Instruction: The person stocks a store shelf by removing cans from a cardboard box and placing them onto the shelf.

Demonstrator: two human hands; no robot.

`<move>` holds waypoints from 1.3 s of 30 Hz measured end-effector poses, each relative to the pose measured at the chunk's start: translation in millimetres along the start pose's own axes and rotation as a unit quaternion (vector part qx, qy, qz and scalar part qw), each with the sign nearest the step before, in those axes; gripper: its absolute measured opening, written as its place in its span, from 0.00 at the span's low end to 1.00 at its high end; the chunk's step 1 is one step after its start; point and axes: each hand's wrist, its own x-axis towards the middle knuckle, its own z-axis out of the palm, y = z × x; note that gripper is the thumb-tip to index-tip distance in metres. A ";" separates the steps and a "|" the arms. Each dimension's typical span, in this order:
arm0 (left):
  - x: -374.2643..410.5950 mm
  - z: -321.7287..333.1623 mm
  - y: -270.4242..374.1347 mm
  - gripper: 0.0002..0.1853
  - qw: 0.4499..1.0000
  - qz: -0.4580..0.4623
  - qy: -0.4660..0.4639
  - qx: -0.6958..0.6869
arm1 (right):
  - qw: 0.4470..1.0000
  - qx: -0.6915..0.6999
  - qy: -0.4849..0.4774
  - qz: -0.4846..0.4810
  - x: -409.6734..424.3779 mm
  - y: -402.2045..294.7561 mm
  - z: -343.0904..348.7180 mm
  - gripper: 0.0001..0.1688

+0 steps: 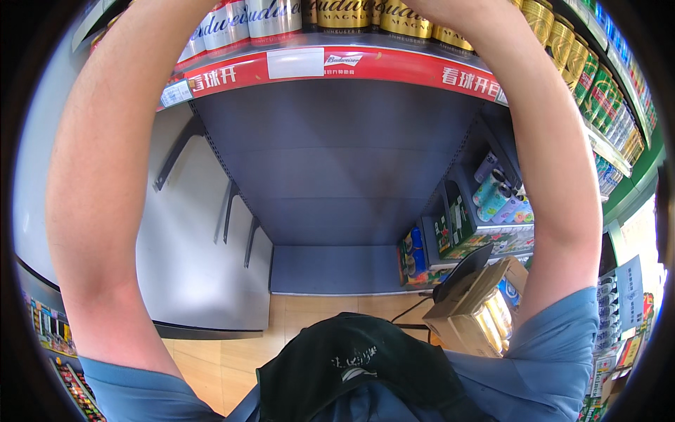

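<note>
Both of my forearms reach up and forward past the top edge, so my left hand and my right hand are out of view. Between the wrists stands a row of Budweiser beer cans on an upper shelf: silver-and-white cans (274, 21) to the left, gold-and-black cans (344, 15) in the middle and to the right. Along the front of that shelf runs a red price strip (401, 67) with white writing and a blank white card (295, 63). A small price label (176, 93) sits at its left end.
Below are grey back panels (327, 169), bare shelf brackets (179, 150) on a white side panel and a base shelf (337, 269). At right, an opened cardboard box (459, 316) holds gold cans (493, 322); colourful cans (494, 203) stand on a side shelf. Green cans (602, 97) line the upper right.
</note>
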 end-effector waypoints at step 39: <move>-7.6 -16.0 -21.8 0.19 0.997 0.041 -0.064 0.034 | 0.889 0.073 -0.214 0.399 32.1 -76.5 34.7 0.27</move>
